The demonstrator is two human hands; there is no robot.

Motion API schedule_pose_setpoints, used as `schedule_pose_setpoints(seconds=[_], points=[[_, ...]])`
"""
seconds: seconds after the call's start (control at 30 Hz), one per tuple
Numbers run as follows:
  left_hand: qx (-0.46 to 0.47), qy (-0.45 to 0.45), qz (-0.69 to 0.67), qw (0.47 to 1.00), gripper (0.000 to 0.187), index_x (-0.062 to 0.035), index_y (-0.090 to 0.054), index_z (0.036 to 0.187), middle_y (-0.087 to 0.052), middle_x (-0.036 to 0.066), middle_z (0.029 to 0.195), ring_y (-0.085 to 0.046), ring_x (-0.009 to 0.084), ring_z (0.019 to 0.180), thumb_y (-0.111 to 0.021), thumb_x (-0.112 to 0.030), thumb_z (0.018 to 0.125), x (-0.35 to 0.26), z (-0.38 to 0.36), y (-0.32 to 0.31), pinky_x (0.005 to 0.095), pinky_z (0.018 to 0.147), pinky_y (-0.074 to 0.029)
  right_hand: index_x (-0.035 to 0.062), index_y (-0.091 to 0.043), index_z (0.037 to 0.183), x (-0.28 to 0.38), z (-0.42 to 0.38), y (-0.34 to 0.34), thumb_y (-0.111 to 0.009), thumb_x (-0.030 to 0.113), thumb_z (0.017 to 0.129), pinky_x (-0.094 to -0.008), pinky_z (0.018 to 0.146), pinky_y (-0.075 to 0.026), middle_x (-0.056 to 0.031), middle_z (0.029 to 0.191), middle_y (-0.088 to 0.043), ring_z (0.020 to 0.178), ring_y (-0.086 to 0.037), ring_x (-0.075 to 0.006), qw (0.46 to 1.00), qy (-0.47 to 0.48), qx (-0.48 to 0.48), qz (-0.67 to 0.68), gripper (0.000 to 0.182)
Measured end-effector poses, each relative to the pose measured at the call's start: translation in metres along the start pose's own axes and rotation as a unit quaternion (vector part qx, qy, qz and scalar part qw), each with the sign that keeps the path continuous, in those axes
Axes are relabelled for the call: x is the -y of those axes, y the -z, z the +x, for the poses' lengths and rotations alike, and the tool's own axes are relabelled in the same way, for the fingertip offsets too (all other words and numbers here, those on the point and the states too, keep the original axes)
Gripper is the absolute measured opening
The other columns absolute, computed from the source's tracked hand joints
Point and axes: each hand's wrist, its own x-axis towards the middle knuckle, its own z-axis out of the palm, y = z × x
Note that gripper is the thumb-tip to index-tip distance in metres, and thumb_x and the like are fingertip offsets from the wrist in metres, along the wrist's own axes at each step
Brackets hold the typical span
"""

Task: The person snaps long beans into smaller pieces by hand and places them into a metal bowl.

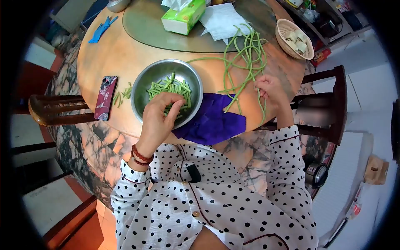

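A steel bowl [138, 81] on the round table holds many short pieces of green bean [170, 86]. My left hand [160, 112] is over the near part of the bowl, its fingers curled in toward the thumb; whatever they may hold is hidden. To the right lies a loose tangle of long green beans [248, 56]. At its near right side my right hand [270, 87] is closed, pinching a long bean that hangs down toward the table edge. A purple cloth [221, 121] lies between the bowl and the beans, partly under the bowl's side.
Left of the bowl are a few bean scraps [121, 95] and a phone [106, 98]. A blue glove [102, 30], a green tissue pack [183, 17], white paper [223, 21] and a basket of pale pieces [283, 26] stand farther back. Chairs [339, 100] flank the table.
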Motion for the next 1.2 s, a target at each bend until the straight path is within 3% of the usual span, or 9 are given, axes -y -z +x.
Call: schedule_pose_setpoints(seconds=[0.1,0.23,0.37,0.47,0.53,0.67,0.9,1.07,1.2], points=[[0.000,-0.006,0.002,1.000,0.010,-0.0011,-0.069,0.093,-0.069,0.012,0.092,-0.064,0.0268,0.086,-0.065,-0.009,0.090,-0.005,0.000,0.001,0.0341,0.078,-0.050,0.0040,-0.063,0.097,0.018,-0.018,-0.008,-0.068,0.015,0.090,-0.0167,0.047,-0.039,0.0002,0.076,-0.063,0.056,-0.053,-0.0036,0.979,-0.052,0.055,0.187,0.014],[-0.006,-0.004,-0.024,1.000,0.010,-0.0006,-0.069,0.094,-0.069,0.012,0.090,-0.065,0.0248,0.085,-0.066,-0.009,0.089,-0.017,0.003,-0.002,0.0326,0.077,-0.050,0.0061,-0.059,0.101,0.036,-0.035,-0.018,-0.067,0.013,0.092,-0.0171,0.050,-0.041,-0.0015,0.080,-0.064,0.061,-0.055,-0.0028,0.899,-0.068,0.140,0.408,0.014],[0.017,0.052,-0.143,0.988,0.012,0.0006,-0.069,0.095,-0.069,0.009,0.084,-0.063,0.0148,0.071,-0.068,-0.010,0.089,-0.039,0.004,-0.016,0.0273,0.065,-0.050,0.0060,-0.057,0.104,0.060,-0.059,-0.053,-0.065,0.011,0.092,-0.0199,0.054,-0.045,-0.0038,0.084,-0.066,0.064,-0.059,-0.0061,0.917,-0.003,0.118,0.382,0.016],[0.142,0.174,-0.299,0.927,0.023,-0.0027,-0.066,0.112,-0.070,0.002,0.094,-0.056,0.0050,0.073,-0.057,-0.020,0.100,-0.054,0.007,-0.026,0.0194,0.061,-0.046,0.0060,-0.056,0.103,0.077,-0.073,-0.078,-0.065,0.010,0.092,-0.0218,0.057,-0.047,-0.0058,0.087,-0.067,0.066,-0.061,-0.0091,0.943,0.013,0.132,0.305,0.015],[0.206,0.176,-0.362,0.892,0.026,-0.0040,-0.065,0.116,-0.071,0.001,0.092,-0.051,0.0032,0.068,-0.056,-0.023,0.101,-0.048,0.007,-0.033,0.0179,0.059,-0.043,0.0063,-0.056,0.101,0.086,-0.086,-0.091,-0.066,0.011,0.091,-0.0227,0.058,-0.048,-0.0070,0.088,-0.067,0.067,-0.063,-0.0108,0.949,0.015,0.146,0.278,0.015],[0.268,0.228,-0.372,0.859,0.022,-0.0052,-0.070,0.105,-0.062,-0.004,0.074,-0.043,0.0007,0.059,-0.056,-0.022,0.100,-0.040,-0.001,-0.027,0.0166,0.053,-0.033,0.0065,-0.057,0.100,0.083,-0.088,-0.101,-0.066,0.013,0.093,-0.0234,0.058,-0.049,-0.0089,0.090,-0.068,0.066,-0.063,-0.0113,0.936,0.019,0.101,0.336,0.013],[0.262,0.244,-0.354,0.864,0.024,-0.0044,-0.071,0.099,-0.057,-0.006,0.069,-0.045,0.0002,0.059,-0.055,-0.022,0.101,-0.028,-0.021,0.003,0.0162,0.054,-0.034,0.0034,-0.060,0.098,0.086,-0.083,-0.105,-0.062,0.015,0.096,-0.0244,0.059,-0.049,-0.0119,0.091,-0.070,0.068,-0.065,-0.0135,0.925,0.107,-0.038,0.363,0.012],[0.233,0.231,-0.332,0.884,0.027,-0.0021,-0.066,0.087,-0.052,-0.006,0.067,-0.045,0.0020,0.061,-0.055,-0.021,0.102,-0.018,-0.034,0.028,0.0177,0.057,-0.037,0.0035,-0.060,0.097,0.089,-0.083,-0.111,-0.061,0.014,0.096,-0.0249,0.059,-0.049,-0.0135,0.091,-0.070,0.069,-0.066,-0.0141,0.923,0.135,-0.021,0.361,0.011],[0.052,0.225,-0.329,0.916,0.035,-0.0063,-0.057,0.077,-0.045,-0.007,0.065,-0.037,0.0022,0.059,-0.050,-0.027,0.104,-0.010,-0.045,0.034,0.0181,0.054,-0.030,0.0040,-0.057,0.094,0.100,-0.093,-0.131,-0.060,0.012,0.097,-0.0256,0.058,-0.049,-0.0145,0.092,-0.069,0.070,-0.066,-0.0164,0.924,0.147,-0.010,0.353,0.009]])
